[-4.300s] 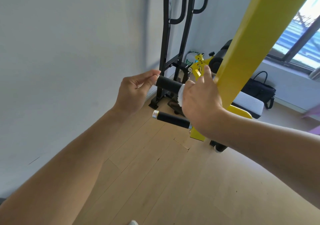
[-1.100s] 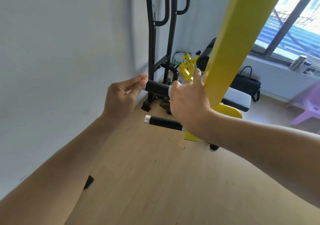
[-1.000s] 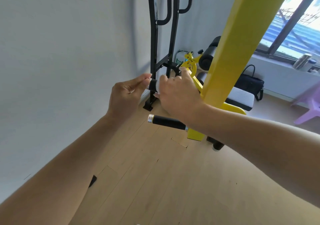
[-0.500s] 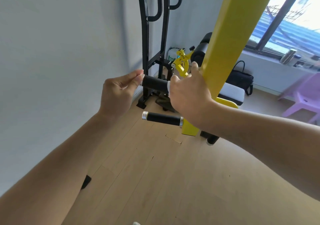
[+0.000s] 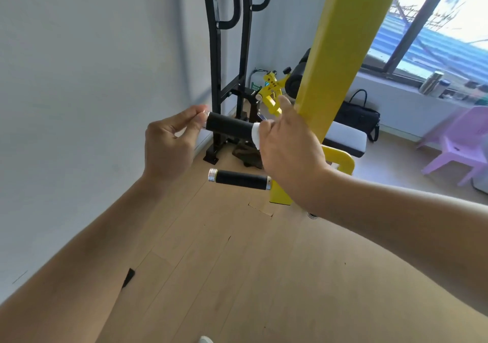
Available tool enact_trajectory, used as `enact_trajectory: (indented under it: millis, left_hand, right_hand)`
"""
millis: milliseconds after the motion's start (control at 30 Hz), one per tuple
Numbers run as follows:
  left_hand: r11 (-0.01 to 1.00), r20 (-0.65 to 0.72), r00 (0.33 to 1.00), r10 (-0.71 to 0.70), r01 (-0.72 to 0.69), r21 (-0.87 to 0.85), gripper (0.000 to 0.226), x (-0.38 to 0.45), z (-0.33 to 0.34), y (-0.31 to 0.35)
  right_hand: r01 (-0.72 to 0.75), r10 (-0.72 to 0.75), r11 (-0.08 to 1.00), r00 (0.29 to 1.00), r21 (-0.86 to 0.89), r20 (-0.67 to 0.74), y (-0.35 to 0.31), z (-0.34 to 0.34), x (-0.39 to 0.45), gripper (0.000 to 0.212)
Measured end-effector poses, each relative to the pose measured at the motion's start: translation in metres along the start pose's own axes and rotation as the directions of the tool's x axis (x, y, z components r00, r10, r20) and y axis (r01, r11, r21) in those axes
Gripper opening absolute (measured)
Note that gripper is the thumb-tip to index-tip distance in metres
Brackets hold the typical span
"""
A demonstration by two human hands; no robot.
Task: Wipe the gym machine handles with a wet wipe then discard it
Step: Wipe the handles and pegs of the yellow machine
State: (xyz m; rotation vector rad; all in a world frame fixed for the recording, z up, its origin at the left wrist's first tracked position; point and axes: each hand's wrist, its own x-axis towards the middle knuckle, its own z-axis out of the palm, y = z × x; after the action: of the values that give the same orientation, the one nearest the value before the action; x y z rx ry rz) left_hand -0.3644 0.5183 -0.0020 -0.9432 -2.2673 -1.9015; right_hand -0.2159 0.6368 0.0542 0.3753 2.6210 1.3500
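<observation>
Pinching the upper handle (image 5: 228,128) end, left hand (image 5: 169,146); right hand (image 5: 287,147) grip wraps the wet wipe (image 5: 255,137) around it.

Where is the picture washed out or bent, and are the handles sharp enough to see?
Head view: the window at top right is blown out white; wide-angle bending curves the black frame and stretches both forearms at the edges; the upper handle, the lower handle and the wet wipe read clearly, slightly soft.
</observation>
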Motion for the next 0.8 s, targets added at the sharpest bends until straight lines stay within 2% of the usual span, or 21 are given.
enact_trajectory:
  millis: [67, 133, 167, 200, 233, 267, 300, 367, 400, 433, 500, 567, 633, 700, 800]
  left_hand:
    - [1.0, -0.03, 1.0, -0.006, 0.006, -0.006, 0.028, -0.008, 0.006, 0.002]
    - [0.999, -0.044, 0.999, -0.024, 0.025, 0.042, 0.033, -0.017, 0.011, 0.006]
    - [0.996, -0.034, 0.998, -0.049, 0.051, 0.066, 0.035, -0.022, 0.013, 0.008]
    - [0.993, -0.023, 0.996, -0.091, 0.093, 0.075, 0.037, -0.029, 0.015, 0.011]
    - [0.988, -0.02, 0.99, -0.139, 0.14, 0.069, 0.039, -0.038, 0.017, 0.013]
    - [0.983, -0.031, 0.985, -0.172, 0.174, 0.065, 0.04, -0.05, 0.018, 0.014]
    - [0.978, -0.06, 0.981, -0.187, 0.191, 0.079, 0.042, -0.064, 0.02, 0.016]
    - [0.97, -0.137, 0.968, -0.21, 0.224, 0.098, 0.04, -0.1, 0.027, 0.025]
    - [0.965, -0.173, 0.955, -0.241, 0.255, 0.067, 0.039, -0.12, 0.034, 0.031]
    - [0.956, -0.204, 0.937, -0.285, 0.292, 0.004, 0.039, -0.14, 0.043, 0.039]
    - [0.915, -0.223, 0.89, -0.398, 0.369, -0.161, 0.048, -0.18, 0.061, 0.057]
    - [0.859, -0.173, 0.863, -0.475, 0.411, -0.305, 0.055, -0.217, 0.076, 0.069]
    - [0.793, -0.164, 0.814, -0.557, 0.462, -0.396, 0.057, -0.251, 0.084, 0.075]
    - [0.776, -0.238, 0.757, -0.609, 0.505, -0.379, 0.056, -0.283, 0.087, 0.082]
    - [0.763, -0.35, 0.679, -0.645, 0.55, -0.338, 0.042, -0.327, 0.085, 0.093]
  right_hand:
    - [-0.024, 0.03, 0.996, 0.997, 0.084, -0.077, 0.001, 0.0, -0.011, 0.036]
    - [0.007, 0.055, 0.958, 0.976, 0.287, -0.21, 0.004, 0.0, -0.023, 0.047]
    - [0.049, 0.088, 0.898, 0.954, 0.438, -0.287, 0.005, -0.001, -0.031, 0.048]
    - [0.093, 0.146, 0.78, 0.935, 0.619, -0.324, 0.006, -0.002, -0.042, 0.042]
    - [0.134, 0.199, 0.617, 0.927, 0.776, -0.319, 0.007, -0.002, -0.054, 0.03]
    - [0.159, 0.213, 0.444, 0.937, 0.882, -0.276, 0.006, 0.002, -0.064, 0.013]
    - [0.166, 0.18, 0.272, 0.959, 0.948, -0.219, 0.005, 0.007, -0.073, 0.006]
    - [0.086, 0.059, -0.132, 0.995, 0.988, -0.079, 0.0, 0.019, -0.086, 0.02]
    - [0.039, 0.008, -0.304, 0.999, 0.952, -0.039, -0.002, 0.027, -0.091, 0.022]
    - [0.005, -0.028, -0.417, 0.999, 0.909, -0.018, -0.005, 0.038, -0.094, 0.021]
    - [-0.029, -0.101, -0.537, 0.994, 0.843, -0.03, -0.015, 0.058, -0.104, 0.019]
    - [-0.064, -0.157, -0.635, 0.987, 0.77, -0.047, -0.027, 0.077, -0.115, 0.018]
    - [-0.127, -0.231, -0.698, 0.972, 0.705, -0.053, -0.038, 0.093, -0.128, 0.032]
    - [-0.166, -0.286, -0.71, 0.956, 0.684, -0.064, -0.048, 0.102, -0.143, 0.046]
    - [-0.157, -0.358, -0.687, 0.923, 0.71, -0.142, -0.065, 0.106, -0.17, 0.031]
